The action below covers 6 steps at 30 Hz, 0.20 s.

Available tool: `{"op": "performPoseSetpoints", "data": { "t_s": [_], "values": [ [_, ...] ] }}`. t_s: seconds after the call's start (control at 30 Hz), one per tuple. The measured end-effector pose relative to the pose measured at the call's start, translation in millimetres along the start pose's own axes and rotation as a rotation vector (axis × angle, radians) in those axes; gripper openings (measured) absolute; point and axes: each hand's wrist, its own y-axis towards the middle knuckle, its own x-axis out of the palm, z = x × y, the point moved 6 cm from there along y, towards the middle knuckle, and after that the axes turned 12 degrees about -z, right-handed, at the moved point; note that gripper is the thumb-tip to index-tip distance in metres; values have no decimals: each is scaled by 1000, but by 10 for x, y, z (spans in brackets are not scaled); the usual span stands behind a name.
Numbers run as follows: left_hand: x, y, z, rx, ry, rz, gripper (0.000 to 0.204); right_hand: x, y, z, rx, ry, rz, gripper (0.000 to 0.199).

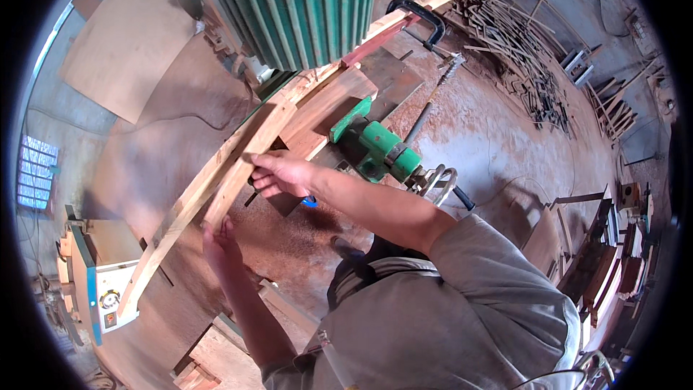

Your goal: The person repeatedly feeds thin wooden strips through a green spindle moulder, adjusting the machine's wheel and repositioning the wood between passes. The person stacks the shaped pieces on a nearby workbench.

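My right hand (283, 175) is closed on a short wooden strip (238, 175), thumb on top and fingers curled at its side. My left hand (223, 244) pinches the near end of the same strip. The strip's far end lies by a long wooden batten (189, 206), which runs from lower left to upper right beneath a ribbed green motor housing (289, 11). Whatever cutter sits under the housing is hidden. Right of my right hand is a green clamp (386, 150) with a metal handle, its pad close to a wooden block (328, 108).
A black C-clamp (427, 16) grips the batten's far part. A white control box (115, 295) with a dial stands at lower left. Wood offcuts (523, 58) are heaped at the far right; boards (224, 354) lie near my left forearm. Sawdust covers the floor.
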Motion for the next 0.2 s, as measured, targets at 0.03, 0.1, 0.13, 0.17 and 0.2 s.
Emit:
{"op": "performPoseSetpoints", "data": {
  "t_s": [0.03,0.1,0.13,0.17,0.2],
  "values": [
    [42,118,8,5,15,-34,31,-12,-57,12,71,-87,40,42],
    [49,336,-7,16,31,-94,32,49,-229,45,85,-170,-8,49],
    [-41,476,-48,0,70,-123,35,79,-353,49,83,-196,3,53],
    [-59,567,-72,-18,81,-124,36,107,-502,15,78,-219,17,57],
    [-78,646,-109,-35,93,-125,37,89,-602,14,89,-284,-53,68]
  ]
}}
